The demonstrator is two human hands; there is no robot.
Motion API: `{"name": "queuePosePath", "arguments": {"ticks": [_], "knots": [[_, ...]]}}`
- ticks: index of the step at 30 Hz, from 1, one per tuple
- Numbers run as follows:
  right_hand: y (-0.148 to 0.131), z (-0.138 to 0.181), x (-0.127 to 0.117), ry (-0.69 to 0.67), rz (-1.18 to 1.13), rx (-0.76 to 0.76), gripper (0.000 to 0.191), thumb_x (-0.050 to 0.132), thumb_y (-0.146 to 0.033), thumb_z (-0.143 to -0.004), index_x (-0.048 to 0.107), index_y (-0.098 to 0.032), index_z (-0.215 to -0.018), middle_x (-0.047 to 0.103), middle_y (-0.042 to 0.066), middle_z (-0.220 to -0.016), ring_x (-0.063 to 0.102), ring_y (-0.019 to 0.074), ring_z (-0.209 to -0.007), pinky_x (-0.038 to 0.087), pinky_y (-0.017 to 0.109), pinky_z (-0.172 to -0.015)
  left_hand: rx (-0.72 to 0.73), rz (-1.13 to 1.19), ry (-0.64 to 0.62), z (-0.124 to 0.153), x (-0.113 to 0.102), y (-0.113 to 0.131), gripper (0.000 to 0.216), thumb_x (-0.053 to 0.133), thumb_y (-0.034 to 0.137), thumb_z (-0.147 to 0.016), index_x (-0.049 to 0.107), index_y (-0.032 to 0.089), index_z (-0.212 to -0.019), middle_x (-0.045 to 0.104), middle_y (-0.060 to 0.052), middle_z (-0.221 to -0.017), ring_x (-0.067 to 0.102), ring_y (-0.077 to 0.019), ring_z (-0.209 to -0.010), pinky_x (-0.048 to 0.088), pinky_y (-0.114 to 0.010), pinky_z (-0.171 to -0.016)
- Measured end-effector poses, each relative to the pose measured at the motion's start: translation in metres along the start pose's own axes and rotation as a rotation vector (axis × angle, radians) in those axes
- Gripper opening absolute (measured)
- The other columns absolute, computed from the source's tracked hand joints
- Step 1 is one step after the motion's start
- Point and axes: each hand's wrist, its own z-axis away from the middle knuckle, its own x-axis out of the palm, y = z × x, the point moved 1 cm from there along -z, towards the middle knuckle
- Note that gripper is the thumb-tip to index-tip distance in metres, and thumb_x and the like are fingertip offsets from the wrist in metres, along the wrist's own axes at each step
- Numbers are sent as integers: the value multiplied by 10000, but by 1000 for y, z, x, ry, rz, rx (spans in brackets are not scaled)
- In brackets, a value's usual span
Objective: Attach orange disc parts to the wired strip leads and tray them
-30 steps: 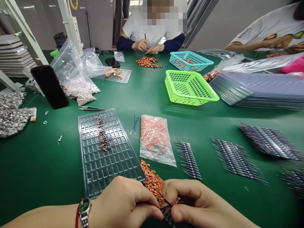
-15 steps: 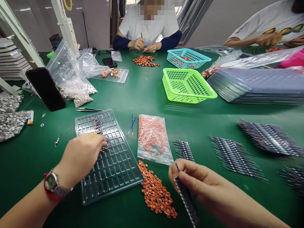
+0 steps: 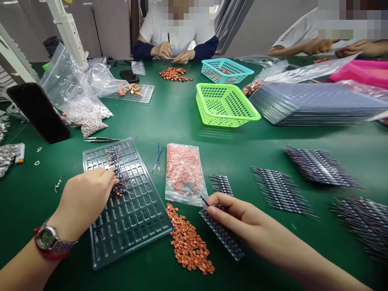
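A wide green tabletop fills most of my view, with pale grey walls behind it. One person in a white shirt sits opposite, hands on the table; another person's white sleeve shows at far right.

Largest on the table is a stack of clear trays, back right. Beside it stand a lime basket, a blue basket and, partly in view, a pink basket. At back left, clear plastic bags slump behind a propped black phone.

In front of me lies a clear compartment tray, set askew. A bag of orange pieces lies right of it, with a heap of loose orange pieces nearer me. Rows of dark wired strips spread to the right.

My left hand covers part of the tray, fingertips at a cluster of small wired parts; I cannot tell whether they grip any. My right thumb and forefinger pinch a dark panel just right of the heap; that right hand partly hides it.

One second ago my hands met over the heap; now they are well apart, and the panel, edge-on half a second ago, shows its face.
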Motion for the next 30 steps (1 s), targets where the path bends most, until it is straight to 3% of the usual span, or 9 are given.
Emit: {"name": "queuePosePath", "arguments": {"ticks": [4,8,30], "knots": [[-1,0,5,-32,290,-95,273,523,-426,-919,563,-195,-779,513,-8,-681,461,171,-629,389,253,-564,-23,-1,88,2,-5,-1,228,473,305,-965,662,190,-907,702,-22,-784,642,-216,-651,358,-291,-477],[-2,0,10,-86,421,-135,264,468,-344,-915,489,-200,-694,442,-25,-617,390,155,-577,317,249,-519,-5,19,150,2,-9,1,265,436,330,-985,651,201,-897,712,-18,-809,654,-205,-681,378,-294,-511],[-2,0,14,-56,484,-268,215,438,-226,-890,440,-203,-677,434,-29,-601,389,142,-540,301,234,-500,-53,44,104,4,-9,1,262,470,397,-971,665,225,-941,727,9,-878,666,-199,-728,330,-289,-529]]}}
